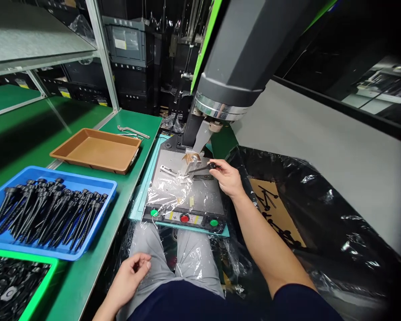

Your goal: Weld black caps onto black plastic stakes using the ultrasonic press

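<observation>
Pinching a black pin (200,168) tight with the right hand (227,177), at the fixture (191,158) beneath the press head (227,96). Risking, likely, a crushed finger on any descent (left hand (131,274) loosely curled on the lap (187,254), empty).

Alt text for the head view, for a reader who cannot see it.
The person's right hand holds a slim black part at the fixture under a large machine head, while the left hand rests loosely curled over the lap. On the green bench at left sit a blue tray of black rods and a brown tray.
</observation>
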A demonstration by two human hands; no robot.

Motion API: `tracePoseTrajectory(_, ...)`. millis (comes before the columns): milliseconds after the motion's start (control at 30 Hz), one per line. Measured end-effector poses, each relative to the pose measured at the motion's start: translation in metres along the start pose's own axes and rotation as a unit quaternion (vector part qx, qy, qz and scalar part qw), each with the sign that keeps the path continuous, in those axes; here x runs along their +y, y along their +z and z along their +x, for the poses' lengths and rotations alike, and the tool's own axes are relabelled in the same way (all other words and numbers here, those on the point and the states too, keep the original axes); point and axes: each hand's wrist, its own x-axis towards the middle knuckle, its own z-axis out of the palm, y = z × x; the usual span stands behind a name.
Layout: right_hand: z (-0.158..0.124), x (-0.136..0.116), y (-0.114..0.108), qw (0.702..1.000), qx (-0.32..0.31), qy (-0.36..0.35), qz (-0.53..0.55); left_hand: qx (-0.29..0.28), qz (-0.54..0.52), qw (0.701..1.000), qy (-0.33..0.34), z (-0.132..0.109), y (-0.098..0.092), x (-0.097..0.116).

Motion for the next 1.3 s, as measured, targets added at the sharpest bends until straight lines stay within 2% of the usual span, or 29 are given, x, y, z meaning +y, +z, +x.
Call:
tracePoseTrajectory(100,-0.025,-0.025,-0.004,0.991,0.021,0.064,0.115,0.035,0.035,0.994,0.098,0.011,0.001,0.050)
tracePoseTrajectory(267,-0.050,-0.054,0.009,0.958,-0.015,0.142,0.247,0.064,0.041,0.961,0.267,0.027,0.013,0.131)
tracePoseTrajectory(333,-0.057,-0.060,0.016,0.951,-0.030,0.150,0.270,0.058,0.044,0.951,0.300,0.031,0.022,0.152)
tracePoseTrajectory(433,-0.066,-0.064,0.024,0.943,-0.054,0.157,0.289,0.048,0.064,0.943,0.322,0.038,0.035,0.169)
tracePoseTrajectory(567,-0.072,-0.064,0.032,0.939,-0.072,0.151,0.299,0.050,0.097,0.944,0.311,0.047,0.046,0.172)
tracePoseTrajectory(767,-0.080,-0.062,0.049,0.939,-0.079,0.139,0.304,0.052,0.082,0.955,0.280,0.048,0.047,0.159)
tracePoseTrajectory(1000,-0.091,-0.071,0.077,0.918,-0.182,0.184,0.300,0.045,0.014,0.970,0.239,0.047,0.040,0.134)
tracePoseTrajectory(1100,-0.093,-0.078,0.091,0.927,-0.201,0.182,0.259,0.056,0.014,0.972,0.229,0.045,0.037,0.127)
tracePoseTrajectory(1300,-0.101,-0.084,0.123,0.959,-0.176,0.134,0.179,0.099,-0.042,0.969,0.224,0.043,0.032,0.120)
